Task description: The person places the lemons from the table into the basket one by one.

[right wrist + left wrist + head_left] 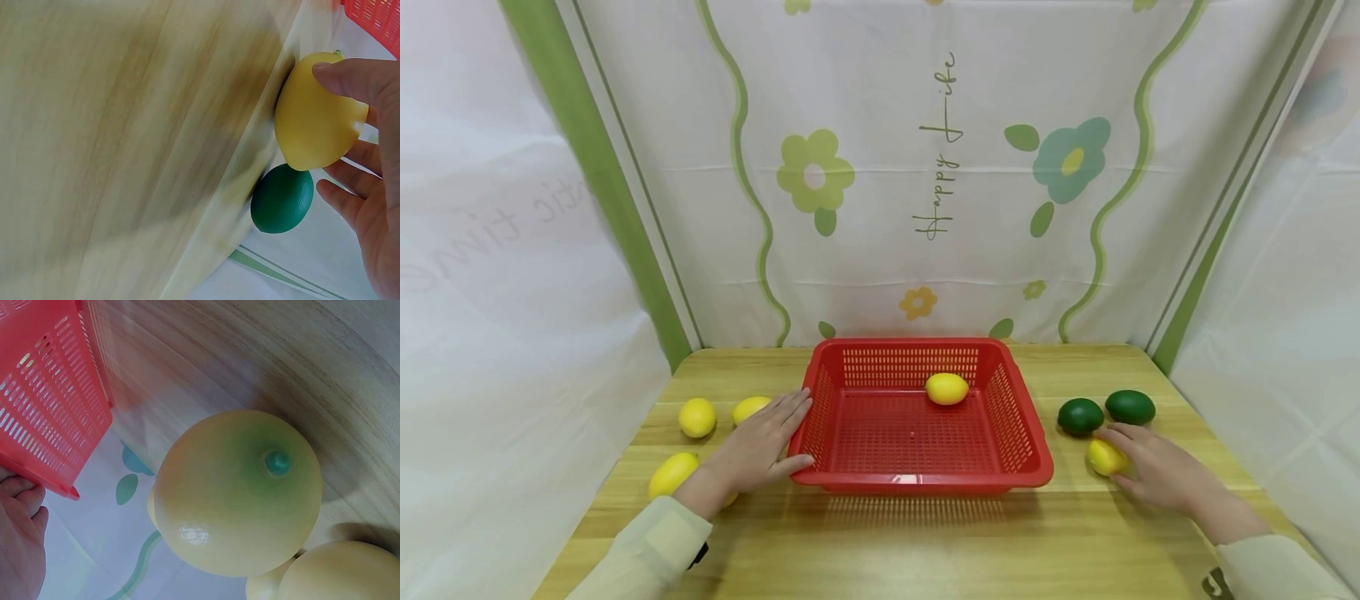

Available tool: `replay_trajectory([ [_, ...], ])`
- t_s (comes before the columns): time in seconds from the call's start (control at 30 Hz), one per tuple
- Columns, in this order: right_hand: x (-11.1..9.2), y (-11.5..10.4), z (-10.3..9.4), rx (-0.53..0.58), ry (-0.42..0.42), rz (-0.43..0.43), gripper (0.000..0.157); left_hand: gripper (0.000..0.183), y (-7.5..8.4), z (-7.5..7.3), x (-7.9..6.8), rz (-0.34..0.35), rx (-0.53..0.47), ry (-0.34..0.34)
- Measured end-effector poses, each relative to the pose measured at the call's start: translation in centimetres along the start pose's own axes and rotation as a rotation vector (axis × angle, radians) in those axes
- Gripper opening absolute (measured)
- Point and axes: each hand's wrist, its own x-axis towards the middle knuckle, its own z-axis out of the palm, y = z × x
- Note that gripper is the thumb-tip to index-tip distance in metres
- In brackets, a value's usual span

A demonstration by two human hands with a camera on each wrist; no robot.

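My left hand (760,446) lies along the left rim of a red plastic basket (917,481), fingers stretched out and thumb at the front corner. One yellow lemon (947,388) sits inside the basket toward the back right. On the right side of the table, my right hand (1157,467) holds another lemon (1107,457) between thumb and fingers. In the right wrist view the thumb presses one side of that lemon (319,119), with fingers behind it. Two dark green oval fruits (1081,417) (1131,407) lie just beyond the right hand.
Several lemons lie left of the basket, including a back one (697,417) and a front one (673,475); the left hand and wrist partly cover others. Everything stands on a wooden table (917,554). A white printed curtain (880,275) hangs behind its far edge.
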Motion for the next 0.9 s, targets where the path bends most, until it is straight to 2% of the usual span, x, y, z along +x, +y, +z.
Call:
replay_trajectory([
  [0.3,0.21,-0.15,0.43,0.016,-0.019,-0.002,0.063,0.079,-0.01,0.02,0.00,-0.001,-0.003,-0.003],
  [0.9,0.33,-0.06,0.85,0.014,0.018,-0.031,0.064,0.079,0.01,-0.02,0.02,-0.005,-0.005,-0.007],
])
